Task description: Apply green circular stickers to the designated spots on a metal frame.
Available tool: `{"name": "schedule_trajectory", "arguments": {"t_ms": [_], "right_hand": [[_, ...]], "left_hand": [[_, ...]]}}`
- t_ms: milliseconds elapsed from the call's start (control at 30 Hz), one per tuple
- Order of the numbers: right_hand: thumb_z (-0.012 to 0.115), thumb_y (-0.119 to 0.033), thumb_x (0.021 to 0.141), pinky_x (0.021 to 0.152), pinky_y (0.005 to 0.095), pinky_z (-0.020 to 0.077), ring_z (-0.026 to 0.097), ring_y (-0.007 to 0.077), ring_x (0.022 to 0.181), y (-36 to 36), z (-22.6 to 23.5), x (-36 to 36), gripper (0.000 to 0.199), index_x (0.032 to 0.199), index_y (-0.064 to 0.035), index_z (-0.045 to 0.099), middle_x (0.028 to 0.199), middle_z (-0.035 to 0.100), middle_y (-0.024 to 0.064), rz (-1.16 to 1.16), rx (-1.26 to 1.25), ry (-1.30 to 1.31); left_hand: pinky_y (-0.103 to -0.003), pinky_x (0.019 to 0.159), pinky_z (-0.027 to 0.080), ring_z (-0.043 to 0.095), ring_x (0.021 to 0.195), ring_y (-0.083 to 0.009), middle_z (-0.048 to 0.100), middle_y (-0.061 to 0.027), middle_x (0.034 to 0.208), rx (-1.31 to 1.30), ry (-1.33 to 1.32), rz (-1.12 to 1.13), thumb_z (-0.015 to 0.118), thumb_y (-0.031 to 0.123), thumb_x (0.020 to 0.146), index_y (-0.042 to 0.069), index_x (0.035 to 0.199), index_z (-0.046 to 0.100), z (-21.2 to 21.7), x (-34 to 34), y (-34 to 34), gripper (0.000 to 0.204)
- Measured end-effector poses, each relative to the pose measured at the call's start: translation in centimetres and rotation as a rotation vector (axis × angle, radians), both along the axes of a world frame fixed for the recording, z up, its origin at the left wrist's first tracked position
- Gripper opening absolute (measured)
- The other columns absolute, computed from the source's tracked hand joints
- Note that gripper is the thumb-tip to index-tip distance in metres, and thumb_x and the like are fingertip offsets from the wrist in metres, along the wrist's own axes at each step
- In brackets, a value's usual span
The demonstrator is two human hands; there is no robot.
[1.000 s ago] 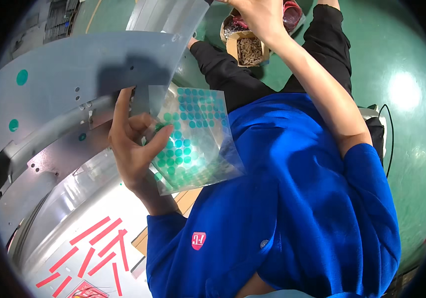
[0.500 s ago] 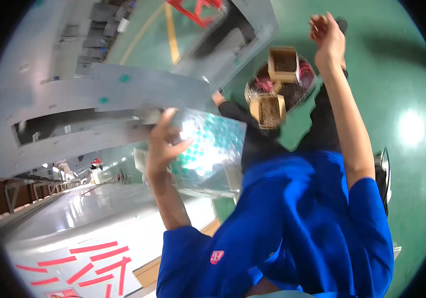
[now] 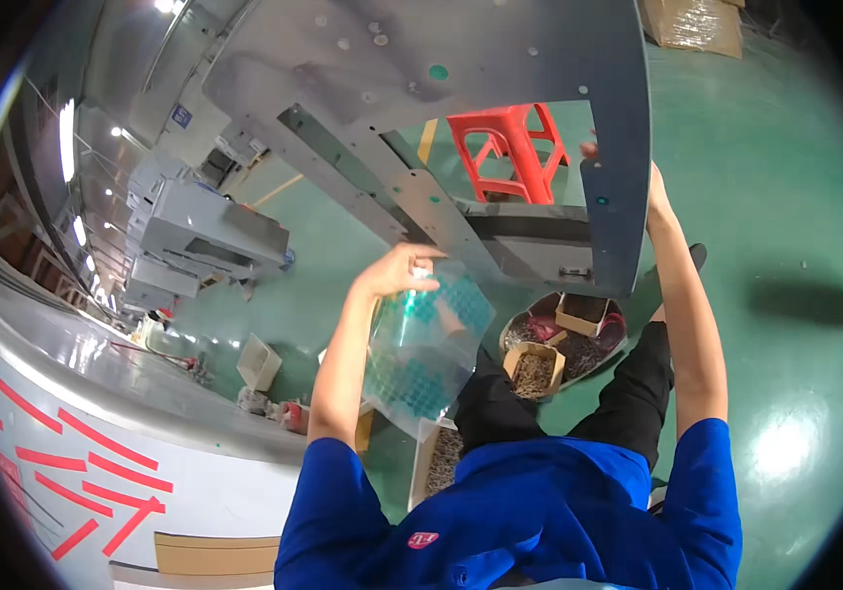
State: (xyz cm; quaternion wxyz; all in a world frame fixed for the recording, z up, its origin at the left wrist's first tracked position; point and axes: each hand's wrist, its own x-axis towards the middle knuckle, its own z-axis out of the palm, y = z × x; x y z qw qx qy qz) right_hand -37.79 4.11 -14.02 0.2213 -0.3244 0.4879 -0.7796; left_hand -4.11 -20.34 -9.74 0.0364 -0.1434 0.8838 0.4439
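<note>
My left hand (image 3: 397,273) is closed on a clear plastic sheet (image 3: 416,379) with rows of green round stickers. The sheet hangs bent beneath my fingers, in front of my left thigh. Large and grey, a metal panel (image 3: 500,84) with long cutouts stands tilted in front of me. Several green dots sit on its surface. My right hand (image 3: 656,192) grips the panel's right edge, mostly behind it; a fingertip shows through the cutout.
A red stool (image 3: 510,152) stands behind the panel. Between my feet, a tub (image 3: 621,346) holds cardboard boxes of small parts (image 3: 533,372). A white bin (image 3: 433,457) of parts is beside my left leg. At left runs a white table (image 3: 215,482) with red strips.
The panel has swung from the left to upright before me. My right hand has come to its edge. The left hand still has the sticker sheet, and the view has turned.
</note>
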Motion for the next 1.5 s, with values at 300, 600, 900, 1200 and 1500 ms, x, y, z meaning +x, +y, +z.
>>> {"name": "schedule_trajectory", "arguments": {"t_ms": [300, 600, 900, 1200, 1500], "right_hand": [[0.039, -0.033, 0.097, 0.083, 0.0255, 0.0411, 0.051, 0.0095, 0.089, 5.1, -0.5, 3.6, 0.044, 0.111, 0.0051, 0.055, 0.097, 0.06, 0.0035, 0.214, 0.005, 0.263], [0.053, -0.026, 0.092, 0.058, 0.0296, 0.0422, 0.051, 0.0096, 0.063, 4.2, 1.7, 18.4, 0.032, 0.084, 0.0045, 0.057, 0.062, 0.052, 0.0063, 0.266, 0.096, 0.379], [0.055, -0.017, 0.087, 0.045, 0.0385, 0.0443, 0.056, 0.0314, 0.05, -1.2, 2.3, 24.9, 0.017, 0.081, -0.0013, 0.053, 0.055, 0.054, 0.012, -0.122, 0.015, 0.792], [0.056, -0.006, 0.076, 0.043, 0.0349, 0.0461, 0.059, 0.026, 0.05, -3.6, 1.7, 26.0, 0.018, 0.088, 0.0055, 0.052, 0.056, 0.055, 0.0105, -0.299, 0.038, 0.966], [0.059, -0.014, 0.075, 0.048, 0.0337, 0.0476, 0.056, 0.0238, 0.047, -3.8, 1.7, 27.5, 0.044, 0.106, 0.0153, 0.047, 0.056, 0.053, 0.0096, -0.393, 0.033, 0.939]], "left_hand": [[-0.027, 0.057, 0.036, 0.038, 0.058, -0.0109, 0.037, 0.0004, 0.056, -0.309, 0.024, 0.109, 0.067, 0.012, 0.065, 0.015, 0.139, 0.037, 0.6, 2.0, 5.7, 0.079], [-0.028, 0.069, 0.046, 0.056, 0.081, -0.0138, 0.059, -0.006, 0.088, -0.198, 0.059, 0.164, 0.074, 0.006, 0.067, -0.001, 0.104, 0.056, -1.5, 6.8, 10.7, 0.042], [-0.032, 0.057, 0.046, 0.059, 0.059, -0.0199, 0.061, -0.0133, 0.067, -0.647, -0.107, 0.409, 0.069, 0.006, 0.07, -0.004, 0.087, 0.059, -1.6, 6.9, 8.4, 0.022], [-0.042, 0.059, 0.045, 0.057, 0.068, -0.0419, 0.059, -0.0213, 0.068, -0.716, 0.061, 0.538, 0.06, 0.019, 0.078, -0.001, 0.078, 0.059, -2.6, 5.1, 8.8, 0.02], [-0.039, 0.063, 0.045, 0.062, 0.077, -0.0356, 0.061, -0.0225, 0.077, -0.376, 0.3, 0.689, 0.055, 0.02, 0.081, -0.002, 0.087, 0.06, -2.3, 3.6, 10.3, 0.023]]}}
